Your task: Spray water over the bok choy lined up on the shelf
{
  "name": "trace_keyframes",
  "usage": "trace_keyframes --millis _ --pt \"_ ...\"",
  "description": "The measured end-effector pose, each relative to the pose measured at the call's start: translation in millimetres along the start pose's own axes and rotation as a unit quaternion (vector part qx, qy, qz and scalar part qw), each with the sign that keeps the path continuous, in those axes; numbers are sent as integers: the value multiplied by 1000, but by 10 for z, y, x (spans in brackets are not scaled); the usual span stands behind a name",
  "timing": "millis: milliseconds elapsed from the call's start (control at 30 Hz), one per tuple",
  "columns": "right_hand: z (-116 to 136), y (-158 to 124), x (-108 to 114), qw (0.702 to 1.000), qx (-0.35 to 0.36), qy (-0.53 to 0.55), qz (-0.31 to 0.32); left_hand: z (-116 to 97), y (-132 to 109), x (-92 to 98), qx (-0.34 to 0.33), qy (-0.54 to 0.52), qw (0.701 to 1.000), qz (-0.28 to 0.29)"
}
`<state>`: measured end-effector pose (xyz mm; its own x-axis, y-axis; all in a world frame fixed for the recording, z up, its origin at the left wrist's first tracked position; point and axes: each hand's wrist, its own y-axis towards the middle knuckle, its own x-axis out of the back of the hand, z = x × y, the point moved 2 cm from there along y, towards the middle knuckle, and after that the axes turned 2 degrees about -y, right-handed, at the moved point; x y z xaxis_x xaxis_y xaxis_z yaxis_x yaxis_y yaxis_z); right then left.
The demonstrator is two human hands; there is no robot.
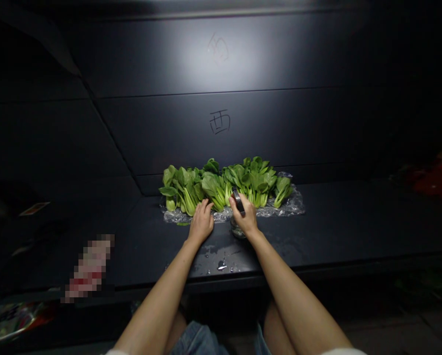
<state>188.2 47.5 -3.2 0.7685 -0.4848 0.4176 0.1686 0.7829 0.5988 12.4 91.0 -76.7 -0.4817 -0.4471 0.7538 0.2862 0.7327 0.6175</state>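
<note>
My right hand (246, 215) grips a spray bottle with a dark head (237, 201); the clear bottle body (237, 230) shows below the fingers. The bottle points toward a row of green bok choy (257, 180), which stands upright against the back panel with leaves up and pale stems down. My left hand (202, 222) lies at the front of the row, fingers stretched out by the stem ends; whether they touch a stem I cannot tell. Crumpled clear plastic film (296, 202) is spread beneath the bok choy.
The dark shelf (339, 227) carries water drops (221, 265) near its front edge. Behind rises a dark panel (161, 128) with handwritten marks. A small card (35, 209) lies at left, shiny packages (17, 318) sit below, and blurred red items (438, 175) are at far right.
</note>
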Motion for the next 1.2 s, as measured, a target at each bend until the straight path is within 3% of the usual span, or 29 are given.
trace_keyframes --millis 433,800,1200 --pt "14 5 -50 1000 12 -14 3 50 15 43 40 -64 997 -20" --pt "98 -12 -201 1000 23 1 6 343 -76 322 34 -54 996 -54" --pt "134 -21 -201 999 45 20 21 472 -148 265 72 -49 994 -61"
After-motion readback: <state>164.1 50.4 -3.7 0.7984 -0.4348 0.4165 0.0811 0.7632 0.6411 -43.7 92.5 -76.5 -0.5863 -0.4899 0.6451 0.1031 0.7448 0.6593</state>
